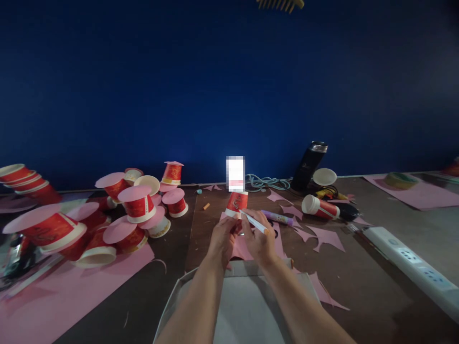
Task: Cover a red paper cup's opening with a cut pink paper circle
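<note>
In front of me a red paper cup (234, 202) stands upside down, its white rim toward the table. My left hand (223, 235) is closed at the lower left of the cup, with its fingertips on the rim. My right hand (261, 241) grips a white marker (257, 223) with an orange end, and its tip meets the cup's front at the lower right. Pink paper (241, 249) lies beneath the hands, partly hidden by them. A purple tube (281, 218) is just right of my right hand.
Several red cups topped with pink paper discs (135, 192) crowd the left. A white box (247, 306) sits under my forearms. Pink scraps (327, 238), a tilted black flask (309, 165), a lying cup stack (321, 207) and a power strip (409, 260) occupy the right.
</note>
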Tool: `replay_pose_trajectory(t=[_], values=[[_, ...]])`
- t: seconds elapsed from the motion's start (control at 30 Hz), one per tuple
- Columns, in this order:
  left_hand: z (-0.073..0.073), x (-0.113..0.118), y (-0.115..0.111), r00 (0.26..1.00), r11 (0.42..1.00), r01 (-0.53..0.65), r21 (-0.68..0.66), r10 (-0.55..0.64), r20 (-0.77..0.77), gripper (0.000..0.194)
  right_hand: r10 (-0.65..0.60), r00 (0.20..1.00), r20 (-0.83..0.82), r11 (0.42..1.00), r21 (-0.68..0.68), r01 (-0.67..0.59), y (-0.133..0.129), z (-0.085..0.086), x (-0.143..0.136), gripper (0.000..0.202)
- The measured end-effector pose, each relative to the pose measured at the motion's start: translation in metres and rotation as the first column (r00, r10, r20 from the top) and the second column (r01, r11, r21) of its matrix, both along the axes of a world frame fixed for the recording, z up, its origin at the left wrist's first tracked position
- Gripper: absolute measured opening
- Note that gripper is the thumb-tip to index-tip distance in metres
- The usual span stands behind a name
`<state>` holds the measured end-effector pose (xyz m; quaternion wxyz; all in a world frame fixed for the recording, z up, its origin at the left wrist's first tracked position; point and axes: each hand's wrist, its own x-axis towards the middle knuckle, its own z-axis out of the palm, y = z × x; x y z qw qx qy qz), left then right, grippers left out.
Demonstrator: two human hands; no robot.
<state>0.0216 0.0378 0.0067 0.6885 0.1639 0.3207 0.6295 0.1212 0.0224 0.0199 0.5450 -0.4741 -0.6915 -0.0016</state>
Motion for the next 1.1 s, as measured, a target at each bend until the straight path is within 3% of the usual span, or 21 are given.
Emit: replay_pose_trajectory(t=[1.1], values=[[0.003,0.0,0.002,0.994,0.996,-0.053,-0.075,0.06,0.089,0.018,-0.02,0.998,0.056,0.999,-0.042,0.023,-0.003,0.0,-0.001,0.018]])
